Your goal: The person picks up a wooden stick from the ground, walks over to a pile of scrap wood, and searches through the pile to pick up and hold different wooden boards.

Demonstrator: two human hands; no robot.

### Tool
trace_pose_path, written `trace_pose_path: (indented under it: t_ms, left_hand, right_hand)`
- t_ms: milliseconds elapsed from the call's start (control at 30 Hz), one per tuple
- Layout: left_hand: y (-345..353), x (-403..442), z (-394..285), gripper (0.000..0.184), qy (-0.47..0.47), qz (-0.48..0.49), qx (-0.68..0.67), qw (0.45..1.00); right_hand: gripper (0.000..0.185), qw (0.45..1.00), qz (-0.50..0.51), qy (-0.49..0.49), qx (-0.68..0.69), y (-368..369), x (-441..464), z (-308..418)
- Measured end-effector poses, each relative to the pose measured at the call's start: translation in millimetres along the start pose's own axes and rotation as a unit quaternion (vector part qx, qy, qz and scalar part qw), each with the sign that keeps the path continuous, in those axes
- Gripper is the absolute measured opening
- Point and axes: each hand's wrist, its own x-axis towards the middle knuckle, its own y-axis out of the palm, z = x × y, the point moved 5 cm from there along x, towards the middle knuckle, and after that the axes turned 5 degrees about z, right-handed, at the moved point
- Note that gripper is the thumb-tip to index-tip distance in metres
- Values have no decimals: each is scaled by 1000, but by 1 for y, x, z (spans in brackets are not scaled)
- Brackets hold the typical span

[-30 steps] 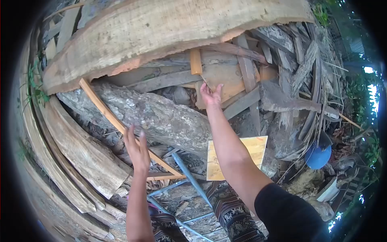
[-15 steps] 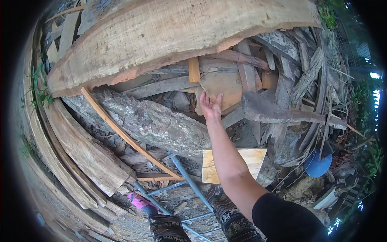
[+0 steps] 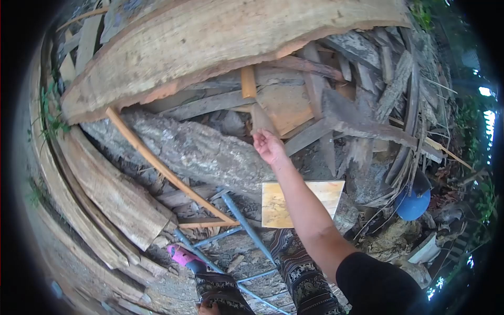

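My right hand [image 3: 269, 147] reaches into the wood pile with its fingers curled closed around the lower end of a short, flat piece of wood [image 3: 261, 119]. That piece slants up and left toward an orange-brown wooden stick [image 3: 248, 82]. Just beyond my hand lies a flat tan board [image 3: 287, 107]. At the bottom edge my left hand [image 3: 209, 308] is partly in view against my patterned trouser leg; its fingers are mostly cut off by the frame.
A long, thick slab [image 3: 231, 44] spans the top. Below lies a rough bark log [image 3: 194, 149]. A thin curved strip [image 3: 163, 165] leans toward a blue metal frame [image 3: 247, 226] by my feet. A pale square board [image 3: 270, 207] sits under my forearm; a blue round object [image 3: 413, 205] lies right.
My right hand has gone from open, palm up, to closed on the piece of wood, moving slightly down and left. The piece has tilted. My left hand has come into view at the bottom.
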Motion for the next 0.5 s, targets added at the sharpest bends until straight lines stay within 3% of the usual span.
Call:
trace_pose_path:
  t_ms: [33, 100, 133, 200, 233, 267, 300, 367, 433, 500]
  left_hand:
    - [-10, -8, -5, 59, -19, 1, -8, 1000]
    - [-20, -17, -18, 59, 50, 26, 14, 998]
    - [-12, -13, -9, 59, 44, 28, 9, 999]
    - [0, -1, -1, 44, 106, -60, -23, 992]
    - [-4, -6, -1, 44, 102, -58, -27, 993]
    - [-18, -14, -8, 30, 99, -79, -36, 991]
    - [-26, -18, -5, 16, 91, -100, -46, 990]
    - [-17, -7, 16, 16, 91, -126, -88, 984]
    - [-18, -3, 26, 16, 109, -111, -133, 979]
    - [-18, 0, 37, 17, 70, -88, -157, 981]
  right_hand:
    - [36, 1000, 5, 20, -3, 19, -30, -4]
    - [36, 956, 203, 25, -212, 76, -99, -9]
    - [40, 932, 62, -43, -354, 55, -81, -48]
    - [35, 901, 128, -3, -415, 70, -103, -105]
    - [31, 870, 156, 30, -466, 69, -106, -138]
    - [32, 782, 182, -59, -594, 55, -91, -179]
    - [36, 721, 172, -37, -670, 62, -101, -196]
    - [37, 619, 112, -109, -770, 45, -90, -247]
    - [40, 623, 90, -51, -776, 52, -97, -259]
    - [38, 648, 87, 0, -757, 30, -83, -277]
